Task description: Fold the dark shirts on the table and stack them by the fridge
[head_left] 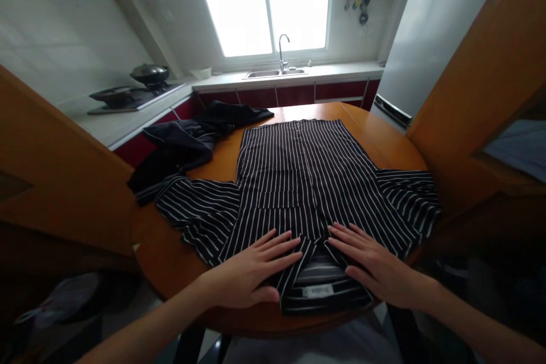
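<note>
A black shirt with white stripes [277, 182] lies spread front side up on the round wooden table [384, 139]. Its collar, with a white label [318, 290], points toward me, and both short sleeves stretch out to the sides. On the left of the collar, my left hand [253, 270] rests flat on the cloth, fingers extended. My right hand [371, 264] lies on the other side of the collar, also flat with its fingers spread. Neither hand grips anything.
Dark crumpled clothing [187, 139] sits at the table's left side, touching the striped sleeve. Beyond the table are a counter with a sink [262, 74], a stove [140, 96] with pans, and a fridge [430, 28] to the right. Wooden panels flank both sides.
</note>
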A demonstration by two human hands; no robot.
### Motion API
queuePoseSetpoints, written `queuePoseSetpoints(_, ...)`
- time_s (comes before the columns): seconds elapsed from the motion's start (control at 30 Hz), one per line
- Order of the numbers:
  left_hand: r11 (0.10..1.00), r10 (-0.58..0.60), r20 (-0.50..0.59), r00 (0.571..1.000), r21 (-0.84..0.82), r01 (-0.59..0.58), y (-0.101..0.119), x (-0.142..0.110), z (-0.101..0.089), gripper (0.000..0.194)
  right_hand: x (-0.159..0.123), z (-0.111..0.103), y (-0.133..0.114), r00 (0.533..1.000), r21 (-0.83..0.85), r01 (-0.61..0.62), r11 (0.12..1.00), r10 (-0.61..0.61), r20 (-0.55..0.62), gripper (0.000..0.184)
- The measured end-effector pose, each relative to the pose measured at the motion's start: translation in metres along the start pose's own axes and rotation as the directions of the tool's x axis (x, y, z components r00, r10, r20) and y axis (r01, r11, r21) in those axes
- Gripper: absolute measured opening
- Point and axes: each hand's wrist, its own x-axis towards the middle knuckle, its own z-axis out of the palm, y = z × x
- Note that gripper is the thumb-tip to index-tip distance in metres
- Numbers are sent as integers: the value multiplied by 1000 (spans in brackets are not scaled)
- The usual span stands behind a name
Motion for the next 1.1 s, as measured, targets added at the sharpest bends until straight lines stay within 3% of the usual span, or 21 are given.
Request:
queuePoseSetpoints(0.1, 1000, 13, -71, 997, 21, -12, 5, -12, 2, 80, -16, -6, 0, 998, 25, 33, 999, -32, -46, 61)
queuePoseSetpoints(0.2, 995, 63, -120, 991, 85, -53, 15, -17, 8, 81, -34, -8, -4, 998, 20, 56, 998, -56, -6, 71)
queuePoseSetpoints(0.3, 980, 132, -160, 978, 169, -105, 23, -11, 20, 68, -43, -1, -5, 999, -2, 47, 999, -47, 2, 77)
queuePoseSetpoints(0.4, 979, 148, -298, 943, 176, -98, 25, 0, 31, 51, -41, 8, -1, 996, -17, 71, 997, -72, -58, 68)
queuePoseSetpoints(0.53, 998, -9, -501, 865, -57, -22, 24, 9, 38, 40, -32, 8, 6, 979, -2, 108, 994, -107, -171, 43)
queuePoseSetpoints(0.67, 969, -157, -571, 806, -247, 13, 21, 9, 39, 33, -28, 0, 7, 951, 39, 116, 993, -99, -292, 29)
queuePoseSetpoints(0.73, 973, -107, -554, 826, -229, -28, 22, 8, 38, 34, -29, -3, 6, 935, 22, 149, 989, -134, -329, 27)
queuePoseSetpoints(0.8, 982, -7, -483, 875, -169, -85, 24, 5, 36, 37, -32, -5, 2, 935, -24, 189, 982, -187, -301, 27)
queuePoseSetpoints(0.9, 983, 129, -279, 952, -90, -159, 29, -5, 34, 45, -42, -5, -3, 967, -90, 209, 974, -219, -131, 28)
queuePoseSetpoints(0.97, 980, 155, -210, 965, -90, -177, 29, -14, 33, 53, -49, -3, -5, 976, -100, 202, 974, -209, -65, 38)
queuePoseSetpoints(1.03, 985, 78, -315, 946, -121, -122, 23, -24, 33, 50, -53, 0, -5, 972, -93, 169, 981, -181, -150, 43)
queuePoseSetpoints(1.1, 990, -69, -471, 880, -142, 1, 15, -31, 34, 48, -52, 4, -2, 944, -73, 94, 993, -112, -310, 40)
